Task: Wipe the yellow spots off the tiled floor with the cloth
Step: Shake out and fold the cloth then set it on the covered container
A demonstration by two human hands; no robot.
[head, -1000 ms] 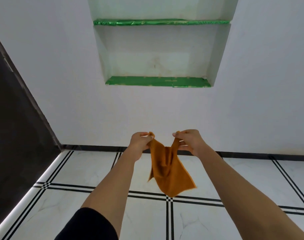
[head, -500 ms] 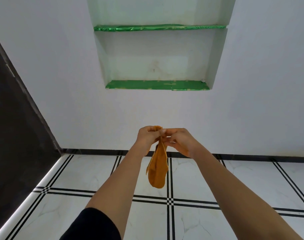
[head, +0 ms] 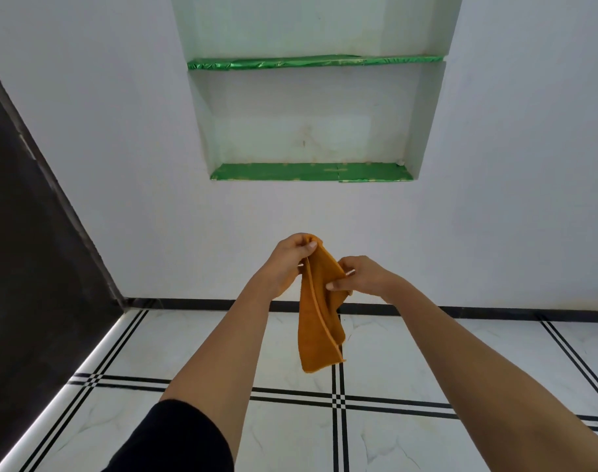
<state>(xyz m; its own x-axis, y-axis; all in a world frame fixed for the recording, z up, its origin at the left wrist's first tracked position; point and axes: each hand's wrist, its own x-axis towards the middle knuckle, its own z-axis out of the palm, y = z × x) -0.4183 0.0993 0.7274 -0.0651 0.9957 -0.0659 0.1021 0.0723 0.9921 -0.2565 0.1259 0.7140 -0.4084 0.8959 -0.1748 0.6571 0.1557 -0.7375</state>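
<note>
The cloth hangs between your left hand and right hand. The floor lies below it, the wall behind.

We record a plain domestic room: a white plastered wall with a built-in niche, green-lined shelves, black skirting and a marble-patterned tiled floor with black inlay lines.
</note>
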